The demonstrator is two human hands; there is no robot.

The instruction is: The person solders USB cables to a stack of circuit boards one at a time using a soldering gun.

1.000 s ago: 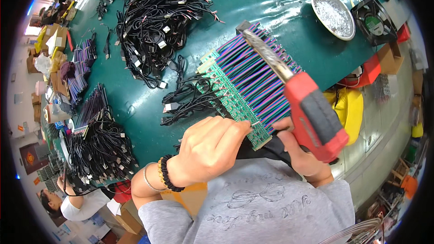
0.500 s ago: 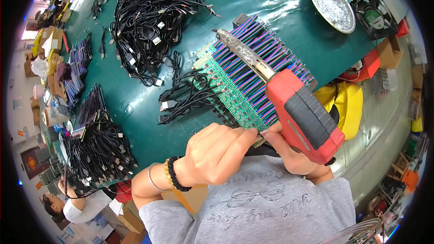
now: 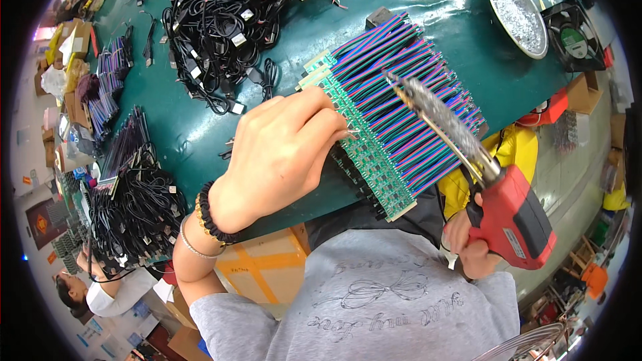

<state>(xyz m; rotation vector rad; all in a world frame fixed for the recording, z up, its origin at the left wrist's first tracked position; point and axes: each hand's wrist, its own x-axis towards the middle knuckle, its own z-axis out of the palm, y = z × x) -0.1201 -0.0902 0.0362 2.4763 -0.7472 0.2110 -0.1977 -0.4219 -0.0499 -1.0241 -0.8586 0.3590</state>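
My left hand (image 3: 281,150) reaches over a row of green circuit boards (image 3: 364,154), thumb and fingers pinched together at the row's left edge. What sits between the fingertips is too small to make out. Blue, pink and black wires (image 3: 414,100) run from the boards toward the far right. My right hand (image 3: 467,244) grips the handle of a red and black soldering gun (image 3: 518,217). Its worn metal tip points up and left above the wires, apart from the boards. A small white piece (image 3: 451,263) shows below the right hand's fingers.
A large heap of black USB cables (image 3: 224,27) lies at the far left, with another bundle (image 3: 137,214) nearer. A metal bowl of silvery bits (image 3: 518,17) and a black fan (image 3: 573,37) stand far right. A person (image 3: 120,291) sits at lower left.
My hands have parted. The left moved up and left onto the boards, covering loose cables; the right drew back down and right with the soldering gun.
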